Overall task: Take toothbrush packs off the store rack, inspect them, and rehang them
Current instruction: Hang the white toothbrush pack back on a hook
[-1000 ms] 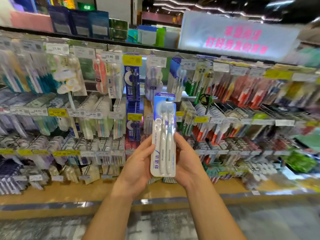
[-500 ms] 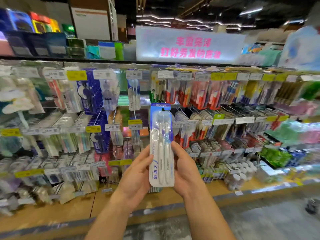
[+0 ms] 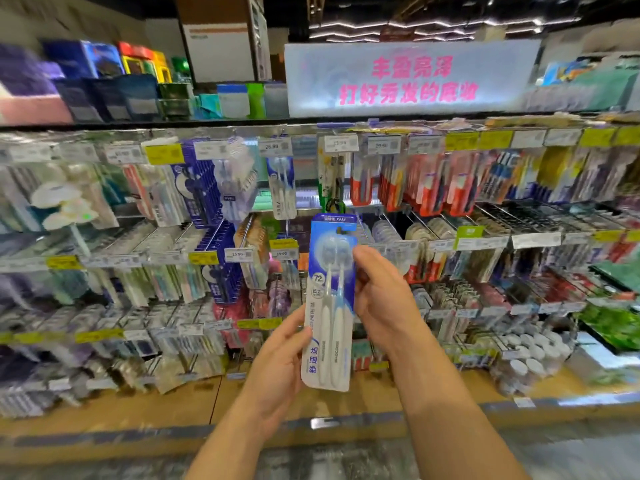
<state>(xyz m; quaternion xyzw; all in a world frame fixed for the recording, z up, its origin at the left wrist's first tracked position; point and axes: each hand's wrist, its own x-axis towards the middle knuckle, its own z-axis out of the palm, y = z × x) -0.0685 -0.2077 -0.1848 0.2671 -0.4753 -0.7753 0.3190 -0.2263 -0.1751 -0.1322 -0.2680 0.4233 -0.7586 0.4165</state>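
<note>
A blue-and-white toothbrush pack point(image 3: 329, 306) with two white brushes stands upright in front of the store rack point(image 3: 381, 216). My left hand point(image 3: 277, 362) holds its lower left edge, thumb on the front. My right hand point(image 3: 384, 299) grips the right edge higher up, fingers behind the card. A matching pack point(image 3: 284, 181) hangs on a top-row peg straight above, under a 26.90 price tag. The pack's hang hole near the top is free of any peg.
Pegs crowded with toothbrush packs fill the rack left and right, with yellow and white price tags point(image 3: 162, 154). Boxes line the top shelf point(image 3: 121, 98) beside a lit pink-lettered sign point(image 3: 408, 81). A wooden base ledge point(image 3: 194, 407) runs below.
The view has swung further right along the rack. My right hand has slid up the pack's right edge, and the pack now leans slightly with its top to the right.
</note>
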